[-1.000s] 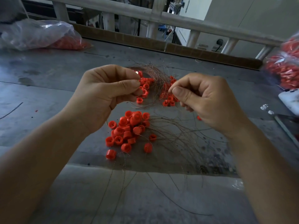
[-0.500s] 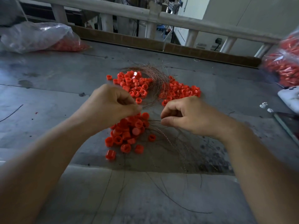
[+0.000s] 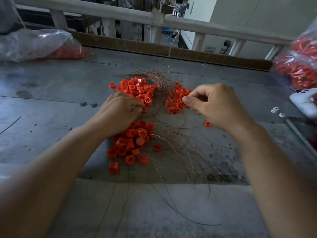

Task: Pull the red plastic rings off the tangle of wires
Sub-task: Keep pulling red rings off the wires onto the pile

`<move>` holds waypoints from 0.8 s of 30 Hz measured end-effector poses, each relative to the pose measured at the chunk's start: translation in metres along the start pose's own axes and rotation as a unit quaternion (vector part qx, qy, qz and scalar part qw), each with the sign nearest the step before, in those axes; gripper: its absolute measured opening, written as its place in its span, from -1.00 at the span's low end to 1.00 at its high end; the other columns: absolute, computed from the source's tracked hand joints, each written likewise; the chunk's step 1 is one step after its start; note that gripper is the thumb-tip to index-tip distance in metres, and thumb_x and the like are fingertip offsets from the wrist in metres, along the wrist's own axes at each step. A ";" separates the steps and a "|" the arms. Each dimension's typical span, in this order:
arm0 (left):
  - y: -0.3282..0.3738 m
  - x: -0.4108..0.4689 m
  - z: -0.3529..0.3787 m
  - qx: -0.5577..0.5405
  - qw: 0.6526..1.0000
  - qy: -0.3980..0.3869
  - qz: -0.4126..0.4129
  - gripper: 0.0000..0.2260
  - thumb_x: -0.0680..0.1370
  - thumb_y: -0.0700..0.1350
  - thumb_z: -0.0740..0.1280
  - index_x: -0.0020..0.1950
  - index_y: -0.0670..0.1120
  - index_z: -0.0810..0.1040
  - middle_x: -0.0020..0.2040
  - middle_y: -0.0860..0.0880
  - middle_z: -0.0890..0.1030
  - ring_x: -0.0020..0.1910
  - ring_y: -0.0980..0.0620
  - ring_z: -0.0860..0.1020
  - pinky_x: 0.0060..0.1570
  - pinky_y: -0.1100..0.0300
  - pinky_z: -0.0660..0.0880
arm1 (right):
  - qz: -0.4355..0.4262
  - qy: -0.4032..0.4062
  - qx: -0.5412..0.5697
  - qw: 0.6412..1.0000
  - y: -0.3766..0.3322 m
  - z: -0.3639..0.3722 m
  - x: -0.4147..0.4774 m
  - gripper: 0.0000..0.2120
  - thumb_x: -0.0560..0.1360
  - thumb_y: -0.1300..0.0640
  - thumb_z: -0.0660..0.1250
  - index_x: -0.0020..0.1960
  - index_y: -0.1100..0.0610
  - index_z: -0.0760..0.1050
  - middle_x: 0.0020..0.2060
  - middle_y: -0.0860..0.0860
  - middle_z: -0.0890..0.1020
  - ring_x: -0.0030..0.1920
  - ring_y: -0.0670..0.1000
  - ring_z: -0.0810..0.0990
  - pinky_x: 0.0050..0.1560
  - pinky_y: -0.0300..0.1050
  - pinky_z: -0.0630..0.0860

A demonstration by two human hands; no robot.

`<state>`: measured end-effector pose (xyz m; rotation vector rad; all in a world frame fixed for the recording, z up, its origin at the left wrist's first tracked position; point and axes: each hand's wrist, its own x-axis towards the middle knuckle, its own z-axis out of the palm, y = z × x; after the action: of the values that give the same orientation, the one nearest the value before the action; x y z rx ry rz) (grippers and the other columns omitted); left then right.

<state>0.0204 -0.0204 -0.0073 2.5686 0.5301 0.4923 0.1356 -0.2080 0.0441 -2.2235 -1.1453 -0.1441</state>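
A tangle of thin copper wires [image 3: 162, 83] arcs across the middle of the grey table [image 3: 51, 86]. Red plastic rings hang on it in a left cluster [image 3: 137, 90] and a right cluster [image 3: 178, 97]. My left hand [image 3: 118, 114] rests low at the left cluster, fingertips closed on a red ring [image 3: 144, 109]. My right hand [image 3: 216, 105] pinches thumb and forefinger at the edge of the right cluster, seemingly on a ring. A pile of loose rings [image 3: 132, 141] lies nearer me, with bare wires [image 3: 181, 152] fanned out beside it.
Clear plastic bags of red parts lie at the back left [image 3: 42, 43] and at the right edge [image 3: 300, 66]. A white device [image 3: 305, 102] and a dark flat item [image 3: 301, 129] sit at the right. A wooden rail [image 3: 154, 16] borders the far side.
Both hands came down from a raised pinch over the table and moved forward to the two ring clusters. The left cluster, hidden before by my left hand, now shows.
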 end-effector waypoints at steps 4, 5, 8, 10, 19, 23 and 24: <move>0.001 -0.001 0.000 0.006 0.999 -0.031 -0.017 -0.76 0.58 -0.05 0.18 0.18 0.11 0.55 0.02 0.06 0.40 0.24 -0.03 0.32 0.26 0.00 0.24 | 0.008 0.018 0.006 1.000 -0.001 -0.001 0.000 -0.82 0.46 0.01 0.34 -0.19 0.11 0.59 -0.41 -0.21 0.52 -0.34 -0.11 0.57 -0.26 -0.20 0.51; 0.001 -0.001 -0.001 0.007 0.999 -0.026 -0.021 -0.77 0.57 -0.06 0.18 0.15 0.10 0.57 0.04 0.05 0.40 0.25 -0.04 0.33 0.26 0.01 0.24 | 0.007 0.018 0.005 1.000 -0.001 -0.001 0.000 -0.82 0.46 0.01 0.34 -0.18 0.11 0.59 -0.40 -0.20 0.52 -0.34 -0.09 0.57 -0.26 -0.19 0.52; 0.001 -0.001 -0.005 0.018 1.000 0.000 -0.025 -0.81 0.55 -0.13 0.23 0.04 0.04 0.62 0.00 0.05 0.41 0.21 -0.04 0.37 0.15 0.08 0.26 | 0.006 0.020 0.004 1.000 -0.001 -0.001 0.000 -0.82 0.46 0.02 0.34 -0.18 0.12 0.59 -0.41 -0.23 0.50 -0.36 -0.15 0.55 -0.29 -0.26 0.49; 0.002 -0.002 -0.007 0.035 0.998 0.028 -0.032 -0.83 0.51 -0.19 0.28 -0.03 0.00 0.63 -0.07 0.07 0.41 0.14 -0.02 0.42 -0.02 0.17 0.25 | 0.008 0.020 0.005 1.000 0.000 -0.001 0.000 -0.82 0.46 0.02 0.34 -0.18 0.12 0.59 -0.41 -0.24 0.49 -0.36 -0.19 0.53 -0.29 -0.30 0.48; -0.001 -0.004 -0.007 0.048 0.996 0.076 -0.015 -0.94 0.42 -0.20 0.43 -0.14 -0.08 0.66 -0.12 0.01 0.61 -0.15 0.11 0.41 -0.26 0.26 0.26 | 0.042 0.043 -0.003 0.998 0.004 0.000 0.002 -0.83 0.47 0.00 0.34 -0.27 0.02 0.54 -0.41 -0.09 0.57 -0.39 -0.03 0.58 -0.31 -0.13 0.55; -0.001 -0.004 -0.008 0.031 0.996 0.081 -0.017 -0.86 0.42 -0.22 0.42 -0.04 -0.08 0.63 -0.20 0.06 0.55 -0.16 0.08 0.49 -0.17 0.24 0.32 | 0.069 0.066 0.005 0.995 0.014 0.001 0.005 -0.85 0.47 0.02 0.34 -0.25 0.03 0.53 -0.45 -0.05 0.55 -0.51 -0.08 0.52 -0.59 -0.31 0.41; -0.002 -0.005 -0.010 0.028 0.996 0.086 -0.020 -0.81 0.42 -0.22 0.42 0.01 -0.08 0.62 -0.20 0.07 0.54 -0.14 0.07 0.50 -0.15 0.23 0.32 | 0.073 0.059 0.001 0.996 0.016 0.004 0.006 -0.86 0.47 0.03 0.34 -0.24 0.02 0.53 -0.42 -0.07 0.55 -0.49 -0.12 0.50 -0.57 -0.38 0.37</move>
<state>0.0119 -0.0175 -0.0013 2.5770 0.6612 0.6987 0.1508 -0.2089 0.0354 -2.2556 -0.9166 -0.2091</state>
